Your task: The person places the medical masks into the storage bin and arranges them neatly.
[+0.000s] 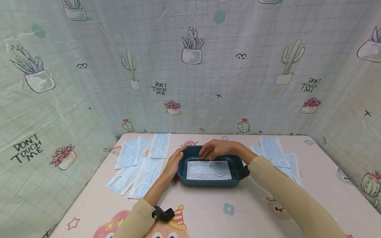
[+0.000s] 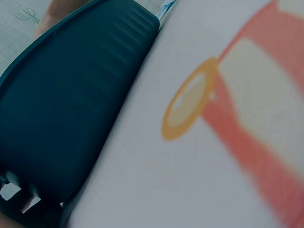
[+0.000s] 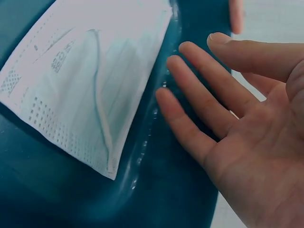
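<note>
Face mask (image 1: 209,170), flat in blue basket (image 1: 208,183), just beside right hand (image 1: 216,148)

Tray walls (image 1: 208,183) ring the mask (image 1: 208,171), reachable from above.

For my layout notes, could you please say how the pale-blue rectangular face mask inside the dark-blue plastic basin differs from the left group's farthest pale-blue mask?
The basin mask lies inside the blue basin; the farthest mask lies on the pink table. The basin mask's long edges run side to side; the farthest mask's run roughly front to back. Both are pale blue and pleated.
</note>
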Action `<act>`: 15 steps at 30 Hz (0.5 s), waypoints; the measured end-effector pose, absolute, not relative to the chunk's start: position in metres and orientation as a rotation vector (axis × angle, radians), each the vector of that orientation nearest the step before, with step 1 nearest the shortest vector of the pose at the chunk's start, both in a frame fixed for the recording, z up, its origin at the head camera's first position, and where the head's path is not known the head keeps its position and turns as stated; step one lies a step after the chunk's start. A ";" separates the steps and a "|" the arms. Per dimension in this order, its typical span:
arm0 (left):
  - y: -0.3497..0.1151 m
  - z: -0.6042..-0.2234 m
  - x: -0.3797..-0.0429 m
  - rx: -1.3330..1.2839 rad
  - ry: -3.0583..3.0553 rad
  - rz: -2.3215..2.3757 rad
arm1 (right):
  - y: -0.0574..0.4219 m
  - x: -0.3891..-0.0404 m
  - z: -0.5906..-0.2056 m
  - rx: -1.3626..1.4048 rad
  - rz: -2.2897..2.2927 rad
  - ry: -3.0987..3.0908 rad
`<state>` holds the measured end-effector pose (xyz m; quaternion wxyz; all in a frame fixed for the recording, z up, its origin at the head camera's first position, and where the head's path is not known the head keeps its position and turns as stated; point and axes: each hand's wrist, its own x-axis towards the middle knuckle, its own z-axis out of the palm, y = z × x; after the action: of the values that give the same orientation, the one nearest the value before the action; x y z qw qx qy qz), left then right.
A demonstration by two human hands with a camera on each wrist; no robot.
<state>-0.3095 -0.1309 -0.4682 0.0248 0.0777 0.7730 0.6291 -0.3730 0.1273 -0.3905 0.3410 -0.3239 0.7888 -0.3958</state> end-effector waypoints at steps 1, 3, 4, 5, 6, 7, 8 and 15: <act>-0.131 -0.468 -0.310 0.239 2.391 1.945 | 0.129 -0.372 -0.389 -0.839 -1.049 2.050; -0.131 -0.467 -0.309 0.232 2.394 1.940 | 0.132 -0.370 -0.386 -0.836 -1.086 2.048; -0.130 -0.467 -0.309 0.236 2.398 1.939 | 0.134 -0.368 -0.385 -0.834 -1.109 2.048; -0.130 -0.467 -0.309 0.241 2.402 1.936 | 0.135 -0.367 -0.382 -0.833 -1.124 2.052; -0.130 -0.467 -0.309 0.240 2.404 1.932 | 0.137 -0.365 -0.380 -0.842 -1.135 2.060; -0.130 -0.467 -0.310 0.244 2.405 1.934 | 0.139 -0.363 -0.377 -0.851 -1.147 2.071; -0.131 -0.468 -0.310 0.246 2.407 1.935 | 0.142 -0.361 -0.375 -0.857 -1.161 2.083; -0.131 -0.470 -0.309 0.287 2.400 1.963 | 0.165 -0.347 -0.359 -0.881 -1.300 2.169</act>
<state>-0.3091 -0.1312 -0.4696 0.0138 0.0921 0.7708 0.6303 -0.3466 0.1647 -0.3587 0.2296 -0.3203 0.7884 -0.4724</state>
